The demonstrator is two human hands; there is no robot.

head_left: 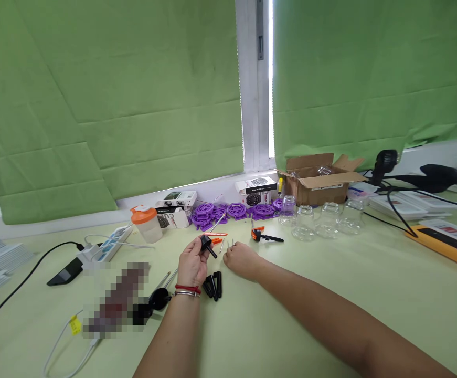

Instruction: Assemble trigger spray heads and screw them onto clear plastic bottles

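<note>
One black stemmed part [206, 242] was held over the table [275, 336] in the head view, pinched in the left hand [192, 262], its fingers bent. The right hand [243, 261] lay knuckles-up, fingers curled; whether it gripped the thin metal pins [229, 243] could not be told. Large letters "CU" marked a white box [180, 217].

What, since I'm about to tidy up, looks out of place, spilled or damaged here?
The right-hand green window blind is puckered along its lower edge rather than hanging flat. Purple openwork plastic discs overlap in an untidy heap near the back. No spill shows.
</note>
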